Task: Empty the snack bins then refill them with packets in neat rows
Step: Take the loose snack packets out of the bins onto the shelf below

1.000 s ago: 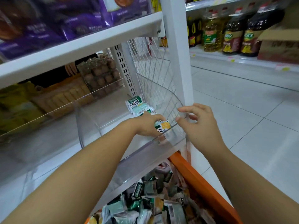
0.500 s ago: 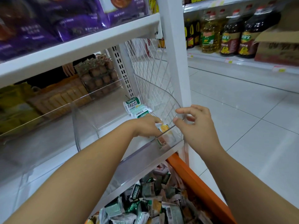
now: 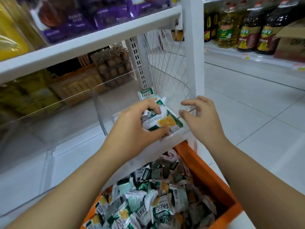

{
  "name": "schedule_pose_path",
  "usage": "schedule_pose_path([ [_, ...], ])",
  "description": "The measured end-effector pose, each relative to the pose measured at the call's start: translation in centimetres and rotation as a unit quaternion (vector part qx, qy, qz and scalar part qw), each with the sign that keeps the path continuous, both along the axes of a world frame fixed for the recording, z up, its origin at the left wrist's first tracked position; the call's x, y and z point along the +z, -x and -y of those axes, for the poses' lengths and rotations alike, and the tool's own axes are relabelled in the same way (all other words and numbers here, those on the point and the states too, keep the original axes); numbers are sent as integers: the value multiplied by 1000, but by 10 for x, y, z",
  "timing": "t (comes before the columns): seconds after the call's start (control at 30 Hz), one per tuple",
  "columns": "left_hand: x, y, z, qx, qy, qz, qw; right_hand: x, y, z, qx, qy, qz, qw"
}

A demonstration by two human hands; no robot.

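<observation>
Clear acrylic forms the snack bin on the white shelf, its curved wall and low front lip see-through. The left hand hovers over the bin's front right corner, its grip clenched round a crumpled bunch of green-and-white snack packets; the thumb lies under the bunch and the fingers curl over its top. Just beside them, the right hand is at the bin's right edge with a released grip, fingers loosely bent and spread, holding nothing; whether a fingertip touches the bunch cannot be told. One lone packet lies at the back of the bin, close to the wire mesh panel that closes the shelf's side. Below the shelf stands an orange crate, heaped with loose packets of the same green-and-white kind. Purple snack bags fill the shelf above. Across the tiled aisle, cooking oil bottles line a low shelf beside a cardboard box.
</observation>
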State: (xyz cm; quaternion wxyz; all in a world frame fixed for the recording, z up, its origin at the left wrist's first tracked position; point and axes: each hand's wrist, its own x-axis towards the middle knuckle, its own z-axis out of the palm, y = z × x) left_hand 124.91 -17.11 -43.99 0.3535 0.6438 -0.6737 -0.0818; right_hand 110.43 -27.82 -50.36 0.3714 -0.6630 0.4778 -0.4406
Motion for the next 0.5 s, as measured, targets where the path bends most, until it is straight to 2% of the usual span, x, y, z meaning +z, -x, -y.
schedule_pose_path([
  [0.17, -50, -11, -78, -34, -82, 25, 996, -1, 2, -14, 33, 23, -48, 998],
  [0.3, -117, -24, -115, 20, -219, 49, 974, -6, -9, -24, 23, 16, -58, 998],
  [0.4, -158, -35, -123, 63, -307, 86, 946, -12, -22, -32, 9, 31, -79, 996],
  [0.5, -170, -37, -124, 65, -327, 133, 933, -14, -25, -34, 9, 33, -88, 996],
])
